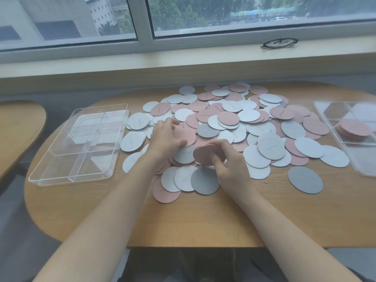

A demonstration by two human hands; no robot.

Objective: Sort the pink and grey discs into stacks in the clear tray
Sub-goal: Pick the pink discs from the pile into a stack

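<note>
While the right hand grips a small stack of round pink card discs at table centre, the left hand, fingers loosely spread, touches a pink disc at eleven o'clock. Gathering pinks; next, carry them to the clear plastic divided tray at three o'clock.

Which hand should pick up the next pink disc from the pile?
Left. The left hand already rests on a loose pink disc, while the right hand grips the pink stack.
</note>
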